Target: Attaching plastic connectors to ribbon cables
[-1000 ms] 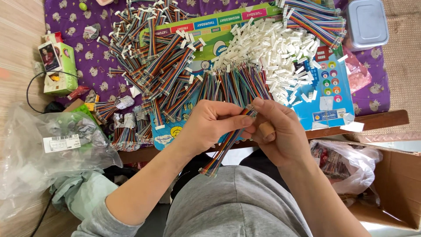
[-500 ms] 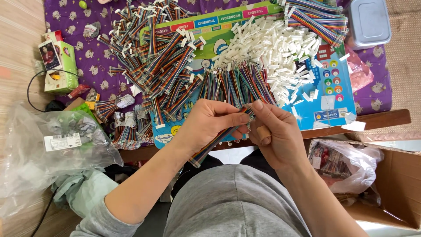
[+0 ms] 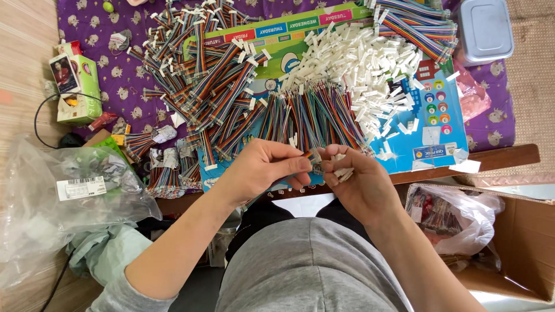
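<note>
The left hand (image 3: 263,167) pinches a striped ribbon cable (image 3: 310,156) near its end, so that the end stays steady for the right hand (image 3: 358,179). The right hand's fingertips close on that end, and spare white connectors (image 3: 344,172) lie in its palm. The cable is between both hands, near the body; it runs left-near to right-far. The pile of white connectors (image 3: 364,63) lies far.
</note>
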